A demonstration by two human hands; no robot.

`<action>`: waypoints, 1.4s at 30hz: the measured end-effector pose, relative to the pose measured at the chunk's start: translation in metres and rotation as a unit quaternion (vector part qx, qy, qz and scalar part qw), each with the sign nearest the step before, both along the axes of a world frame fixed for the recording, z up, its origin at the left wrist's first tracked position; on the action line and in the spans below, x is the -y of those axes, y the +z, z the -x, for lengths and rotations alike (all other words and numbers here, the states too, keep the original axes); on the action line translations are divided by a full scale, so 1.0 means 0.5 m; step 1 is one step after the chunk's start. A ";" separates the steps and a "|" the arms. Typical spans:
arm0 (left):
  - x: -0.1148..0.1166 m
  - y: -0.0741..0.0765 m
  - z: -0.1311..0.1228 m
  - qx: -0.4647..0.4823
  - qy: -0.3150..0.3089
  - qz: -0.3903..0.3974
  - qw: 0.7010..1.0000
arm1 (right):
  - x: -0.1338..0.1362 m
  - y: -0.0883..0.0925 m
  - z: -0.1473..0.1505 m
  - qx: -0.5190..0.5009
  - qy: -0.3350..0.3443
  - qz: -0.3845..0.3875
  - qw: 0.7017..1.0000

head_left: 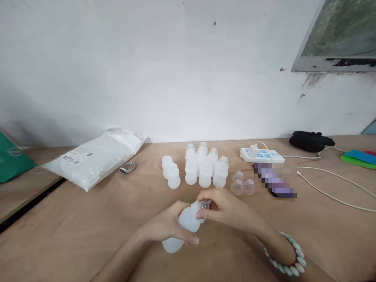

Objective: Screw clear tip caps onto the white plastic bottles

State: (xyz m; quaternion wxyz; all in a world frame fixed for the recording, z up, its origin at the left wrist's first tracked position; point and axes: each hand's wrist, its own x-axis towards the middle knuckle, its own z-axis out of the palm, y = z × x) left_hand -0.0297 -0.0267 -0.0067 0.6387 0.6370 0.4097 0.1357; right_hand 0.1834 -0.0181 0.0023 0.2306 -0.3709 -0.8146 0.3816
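My left hand (170, 223) is wrapped round a white translucent plastic bottle (189, 219), which lies tilted with its neck up to the right. At that neck, my right hand (216, 205) pinches a clear cap (205, 204) that touches the bottle's mouth. Whether the cap is seated cannot be made out. Beyond my hands stands a group of similar bottles (205, 174) topped with clear domes. Left of them are uncapped bottles (174, 178). Several loose clear caps (237, 187) rest on the table just past my right forearm.
The wooden table (88, 231) meets a white wall. A white plastic mailer bag (100, 154) and a watch (127, 168) lie left. On the right are a power strip (262, 155), a phone (274, 180), a white cable (337, 196), a black pouch (311, 141) and coloured sheets (360, 157).
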 end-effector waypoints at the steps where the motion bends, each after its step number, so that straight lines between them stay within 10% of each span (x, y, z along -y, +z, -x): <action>1: -0.001 0.001 0.000 -0.009 -0.002 0.001 1.000 | -0.001 0.001 0.001 -0.002 0.024 -0.010 1.000; 11: -0.004 -0.011 0.003 0.009 -0.018 0.041 0.999 | 0.001 0.007 -0.008 -0.009 0.049 -0.060 0.997; 18: -0.024 -0.035 0.023 0.170 -0.111 0.158 0.966 | 0.001 0.024 -0.006 -0.129 0.155 -0.101 0.974; 25: -0.036 -0.047 0.049 0.202 -0.195 0.233 0.931 | -0.007 0.022 -0.018 -0.206 0.113 -0.125 0.964; 31: -0.049 -0.025 0.072 0.270 0.115 -0.039 0.955 | -0.034 0.015 -0.049 -0.216 0.011 -0.086 0.972; 36: -0.100 -0.024 0.107 0.130 0.495 -0.199 0.836 | -0.040 0.007 -0.060 -0.216 -0.053 -0.055 0.973; 42: -0.099 -0.015 0.144 0.022 0.399 -0.176 0.900 | -0.038 -0.003 -0.069 -0.193 -0.084 -0.018 0.977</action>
